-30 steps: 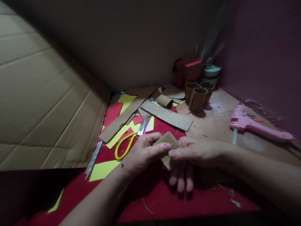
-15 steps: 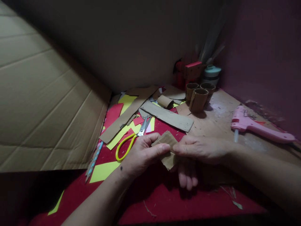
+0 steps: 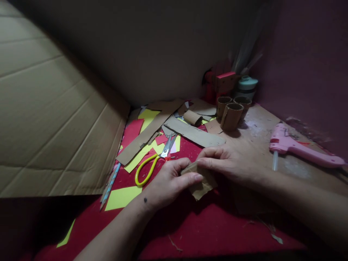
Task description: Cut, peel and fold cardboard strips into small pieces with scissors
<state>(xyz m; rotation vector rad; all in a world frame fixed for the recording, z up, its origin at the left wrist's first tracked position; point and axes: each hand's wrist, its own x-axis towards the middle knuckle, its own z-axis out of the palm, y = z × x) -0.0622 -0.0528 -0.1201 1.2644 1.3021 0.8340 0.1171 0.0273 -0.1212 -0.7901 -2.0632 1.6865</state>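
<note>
A small piece of brown cardboard (image 3: 202,186) is held between my two hands above the red tabletop (image 3: 217,232). My left hand (image 3: 176,183) grips its left side, the thumb lying across its face. With fingers and thumb, my right hand (image 3: 223,163) pinches its upper right edge. Just left of my left hand lie scissors (image 3: 146,170) with yellow handles, their blades pointing away from me. A long grey-brown cardboard strip (image 3: 194,133) rests just beyond my right hand.
Three cardboard tubes (image 3: 232,116) stand at the back right, with another tube (image 3: 193,117) on its side nearby. A pink glue gun (image 3: 304,146) lies to the right. Yellow paper (image 3: 123,197) and a striped pencil (image 3: 111,185) are at left, beside a large cardboard panel (image 3: 59,119).
My right hand has shifted up to the top edge of the cardboard piece, and its lower fingers have curled in. The piece has tilted and now shows more of its lower face.
</note>
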